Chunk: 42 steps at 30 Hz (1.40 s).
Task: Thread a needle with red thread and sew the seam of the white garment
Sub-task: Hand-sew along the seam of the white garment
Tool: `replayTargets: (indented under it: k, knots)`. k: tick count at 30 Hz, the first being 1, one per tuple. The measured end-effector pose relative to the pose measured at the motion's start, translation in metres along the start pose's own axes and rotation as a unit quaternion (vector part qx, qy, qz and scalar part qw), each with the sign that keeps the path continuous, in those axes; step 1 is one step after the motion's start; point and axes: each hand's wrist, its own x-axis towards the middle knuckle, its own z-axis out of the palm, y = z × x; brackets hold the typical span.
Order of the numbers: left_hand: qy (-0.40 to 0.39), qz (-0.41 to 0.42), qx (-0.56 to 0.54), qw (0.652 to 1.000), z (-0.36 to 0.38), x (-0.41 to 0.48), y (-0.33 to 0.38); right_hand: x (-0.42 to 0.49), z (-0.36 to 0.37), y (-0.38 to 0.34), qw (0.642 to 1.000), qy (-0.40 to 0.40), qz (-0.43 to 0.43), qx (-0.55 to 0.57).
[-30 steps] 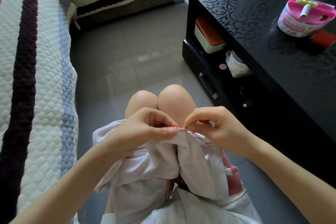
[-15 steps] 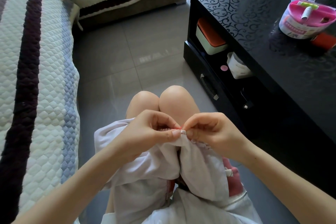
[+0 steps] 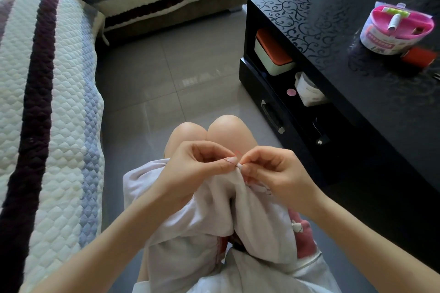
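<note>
Head view — left hand (image 3: 197,169), right hand (image 3: 273,171) pinch garment (image 3: 214,209) — needle (image 3: 230,161) indistinct.

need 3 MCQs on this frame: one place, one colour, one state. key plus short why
1. Where is the red thread spool?
A) on the floor
B) on the black table, beside the pink sewing kit
C) on the lap

2. Lid colour of the box in the table's open shelf?
A) orange
B) blue
C) black

3. What is the left hand doing?
A) hanging idle
B) flat on the sofa
C) pinching the white garment at its seam

Key:
1 B, spool lies by the kit on the tabletop.
2 A, orange lid on a pale body.
3 C, thumb and finger close on the fabric edge.
</note>
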Motion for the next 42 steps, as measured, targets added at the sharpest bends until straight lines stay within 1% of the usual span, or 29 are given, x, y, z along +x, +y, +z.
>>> replayTargets:
  k: [1,2,3,4,6,8,11,15,17,22,24,27,29,32,34,38,42]
  knots:
    - [0.007,-0.004,-0.006,1.0,0.001,0.0,0.0,0.0,-0.001,0.0,1.0,0.01,-0.001,-0.01]
    - [0.011,-0.012,-0.015,1.0,0.002,0.0,-0.001,-0.001,-0.004,0.001,0.997,0.021,-0.024,-0.065]
    - [0.015,-0.024,-0.024,0.999,0.004,0.001,-0.002,-0.002,-0.007,0.001,0.986,0.036,-0.064,-0.15]
    - [0.021,-0.031,-0.033,0.999,0.004,0.001,-0.002,-0.002,-0.01,0.001,0.964,0.049,-0.116,-0.235]
    - [0.027,-0.041,-0.048,0.998,0.006,0.004,-0.004,0.0,-0.011,0.003,0.912,0.072,-0.226,-0.334]
    - [0.024,-0.042,-0.054,0.997,0.007,0.006,-0.004,0.004,-0.007,0.003,0.873,0.093,-0.294,-0.379]
    - [0.013,-0.047,-0.063,0.997,0.008,0.006,-0.004,0.01,-0.002,0.001,0.84,0.106,-0.344,-0.406]
    - [0.014,-0.057,-0.063,0.996,0.006,0.006,-0.005,0.012,0.0,-0.002,0.767,0.078,-0.391,-0.503]
    - [0.005,-0.073,-0.074,0.995,0.004,0.007,-0.005,0.013,0.0,-0.006,0.753,0.062,-0.399,-0.52]
    - [-0.038,-0.115,-0.08,0.989,-0.001,0.009,-0.001,0.017,0.004,-0.014,0.767,-0.006,-0.356,-0.533]
    - [-0.047,-0.127,-0.073,0.988,-0.003,0.01,-0.001,0.019,0.006,-0.016,0.753,-0.01,-0.366,-0.547]
    - [-0.068,-0.136,-0.063,0.986,-0.002,0.011,-0.001,0.021,0.008,-0.015,0.725,0.003,-0.42,-0.545]
    - [-0.059,-0.131,-0.065,0.987,0.001,0.011,-0.002,0.021,0.009,-0.012,0.72,0.017,-0.451,-0.526]
    - [0.001,-0.1,-0.052,0.994,0.007,0.01,-0.003,0.019,0.011,-0.007,0.733,0.033,-0.467,-0.493]
    - [0.037,-0.085,-0.043,0.995,0.012,0.009,-0.006,0.018,0.015,-0.007,0.748,0.036,-0.465,-0.472]
    - [0.072,-0.044,-0.032,0.996,0.016,0.01,-0.005,0.018,0.014,-0.012,0.815,0.039,-0.418,-0.399]
    - [0.098,-0.01,-0.032,0.995,0.023,0.011,-0.003,0.012,0.015,-0.013,0.872,0.081,-0.364,-0.318]
